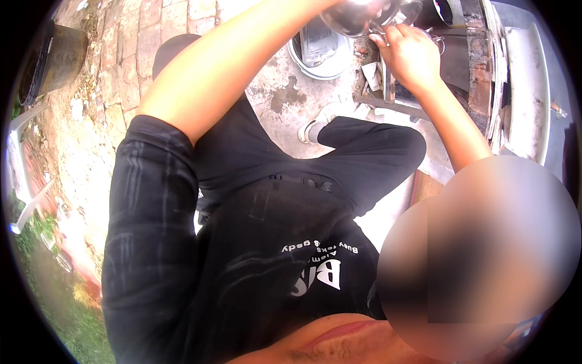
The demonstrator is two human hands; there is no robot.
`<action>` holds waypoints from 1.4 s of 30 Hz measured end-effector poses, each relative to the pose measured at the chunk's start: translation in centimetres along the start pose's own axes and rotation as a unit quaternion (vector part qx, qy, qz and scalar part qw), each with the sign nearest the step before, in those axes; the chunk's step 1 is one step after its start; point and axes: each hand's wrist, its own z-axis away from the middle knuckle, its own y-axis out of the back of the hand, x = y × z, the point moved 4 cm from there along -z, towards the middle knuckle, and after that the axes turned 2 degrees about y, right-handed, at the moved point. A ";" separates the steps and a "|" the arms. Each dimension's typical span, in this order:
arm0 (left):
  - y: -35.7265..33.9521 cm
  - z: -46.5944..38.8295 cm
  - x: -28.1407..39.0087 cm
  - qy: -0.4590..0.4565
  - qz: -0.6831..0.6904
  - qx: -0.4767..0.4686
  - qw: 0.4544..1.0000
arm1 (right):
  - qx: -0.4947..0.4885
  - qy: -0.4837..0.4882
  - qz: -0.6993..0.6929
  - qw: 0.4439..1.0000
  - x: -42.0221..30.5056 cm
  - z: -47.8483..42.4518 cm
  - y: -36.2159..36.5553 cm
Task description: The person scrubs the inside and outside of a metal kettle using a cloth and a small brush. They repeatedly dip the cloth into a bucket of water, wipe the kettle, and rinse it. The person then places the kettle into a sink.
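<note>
My left forearm reaches up to the top edge of the view, and the left hand is out of view beyond it. Close to that wrist is a shiny, rounded metal vessel, cut off by the top edge. My right hand is beside the vessel, its fingers curled on a small metal part at the vessel's side. Glare and the fingers hide the exact shape of that part. Below the vessel stands a round white bucket with a clear plastic container in its mouth.
A stand with a worn, dark edge is at my right, beside a long white tray. My bent legs frame a stained concrete floor. Brick paving and a large dark pot lie at left.
</note>
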 end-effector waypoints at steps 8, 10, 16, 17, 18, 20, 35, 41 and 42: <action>0.6 0.7 1.2 -0.009 -0.055 -0.001 0.998 | 0.042 -0.225 -0.309 0.923 1.3 0.1 -3.6; 0.8 0.9 1.4 -0.010 -0.127 0.043 0.991 | 0.045 -0.330 -0.533 0.778 0.5 0.4 -5.3; 1.4 0.5 1.0 -0.045 -0.149 0.097 0.983 | 0.037 -0.474 -0.871 0.125 -3.0 -0.2 -7.8; 1.5 0.2 1.0 -0.060 -0.159 0.112 0.979 | 0.036 -0.474 -0.873 0.110 -3.7 -0.4 -7.9; 1.6 0.2 1.2 -0.062 -0.165 0.111 0.978 | -0.003 -0.437 -0.892 0.121 -3.8 -0.3 -8.1; 2.0 0.2 1.8 -0.068 -0.176 0.107 0.976 | -0.046 -0.441 -0.847 0.292 -3.1 0.4 -8.3; 0.4 0.0 1.1 -0.019 -0.067 0.024 0.997 | 0.174 -0.043 -0.043 0.983 0.7 2.3 -0.4; 0.2 -0.7 0.4 -0.011 -0.092 0.052 0.994 | 0.183 -0.080 -0.053 0.978 2.2 1.6 -1.5; 0.3 -0.9 0.2 -0.003 -0.069 0.055 0.996 | 0.169 -0.097 -0.070 0.978 2.7 1.4 -2.5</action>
